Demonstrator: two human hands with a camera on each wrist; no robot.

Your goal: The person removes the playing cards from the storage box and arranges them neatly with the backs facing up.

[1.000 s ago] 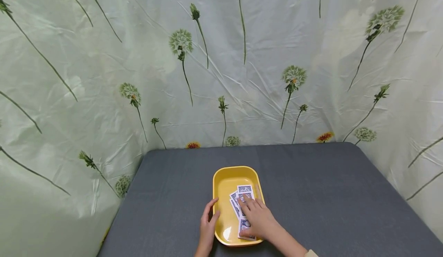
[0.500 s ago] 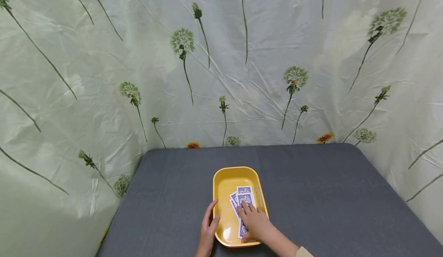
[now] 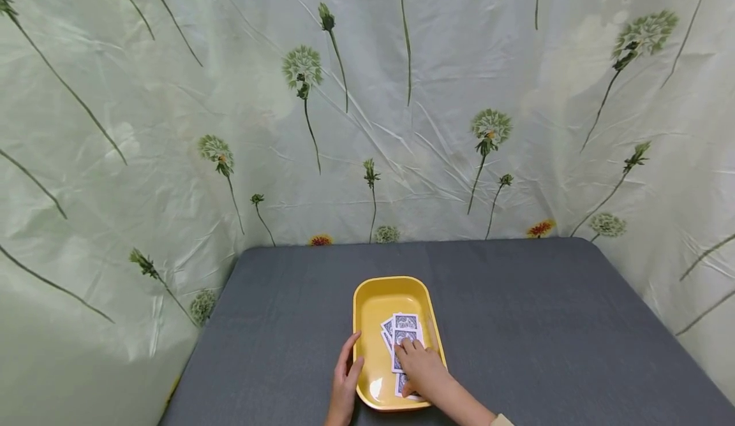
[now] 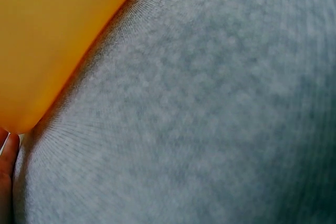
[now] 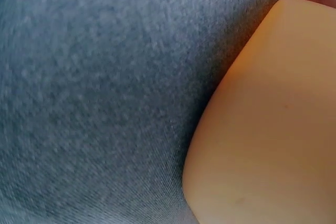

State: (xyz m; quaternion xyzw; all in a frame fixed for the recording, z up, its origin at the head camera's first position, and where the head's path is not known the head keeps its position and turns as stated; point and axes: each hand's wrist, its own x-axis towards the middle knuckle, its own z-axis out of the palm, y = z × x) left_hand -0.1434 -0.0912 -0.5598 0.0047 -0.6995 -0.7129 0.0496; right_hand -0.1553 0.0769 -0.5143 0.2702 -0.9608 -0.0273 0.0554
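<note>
Several playing cards (image 3: 405,321) with blue patterned backs lie overlapping in the right half of a yellow tray (image 3: 369,305). My right hand (image 3: 423,367) reaches over the tray's right side, its bent fingers on an upper card and its thumb lower, by the nearest card. Part of the cards is hidden under that hand. At the tray's left rim, my left hand (image 3: 346,375) holds the wall, thumb lapping over the rim and fingers along the outside. In the left wrist view, fingertips (image 4: 11,145) show at the tray's lower edge (image 4: 52,35). The right wrist view shows the tray's outer wall (image 5: 262,114).
The tray stands near the front edge of a table covered in dark grey cloth (image 3: 517,311). A pale curtain (image 3: 356,107) printed with dandelions hangs behind the table and along both sides.
My right hand's fingers have bent and drawn back towards me. The upper cards have slid nearer the front of the tray. My left hand has stayed at the rim.
</note>
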